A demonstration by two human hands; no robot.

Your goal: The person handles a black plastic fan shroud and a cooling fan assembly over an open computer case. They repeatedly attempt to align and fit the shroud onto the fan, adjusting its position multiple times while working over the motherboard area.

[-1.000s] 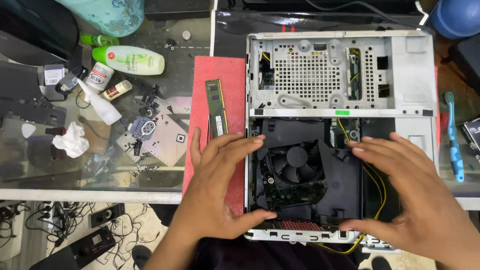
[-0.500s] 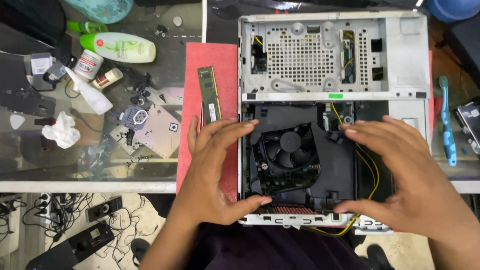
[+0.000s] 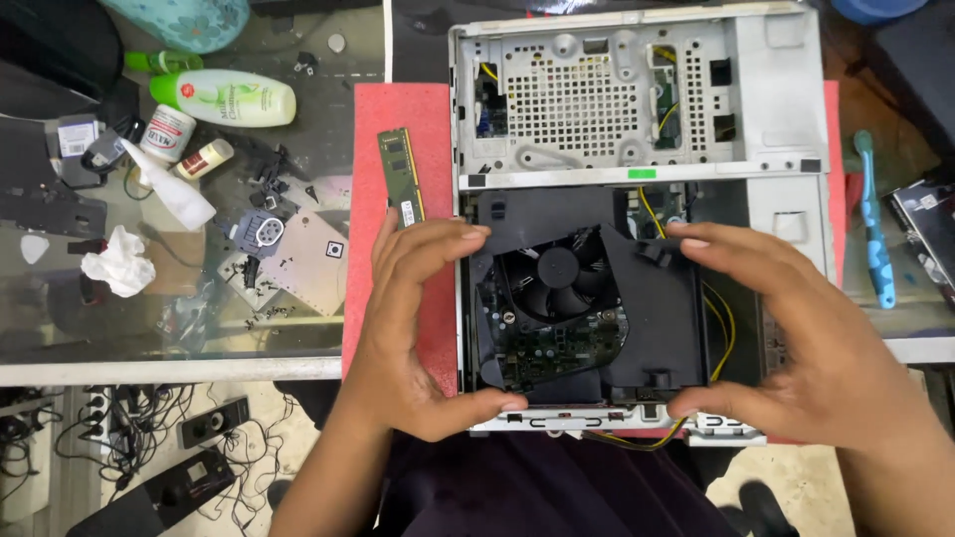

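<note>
Gripping the fan shroud at both sides

Framing the black shroud (image 3: 587,308) from either side, the left hand (image 3: 418,328) has its fingers on the upper left edge and its thumb at the lower left corner, while the right hand (image 3: 796,338) mirrors it, fingers on the upper right edge and thumb at the lower right. Both hands are spread wide and appear pressed to the shroud's rim, not closed round it.

The shroud sits in the lower half of the open case (image 3: 637,99), over the fan (image 3: 557,273) and a patch of green board showing beneath. It looks like thin moulded plastic: light, fairly stiff, but likely to flex or crack if twisted, so the corners and outer rim seem the safest hold, away from the fan blades.

Yellow wires (image 3: 721,318) run just beside its right edge and loop under the front, close enough to snag. The case walls hem it in left and front; the perforated metal bay lies just behind. A memory stick (image 3: 400,177) lies on the red mat (image 3: 408,119) just beside the left hand. Room is freest upward; the glass worktop (image 3: 298,328) to the left is crowded with bottles, screws and parts.
</note>
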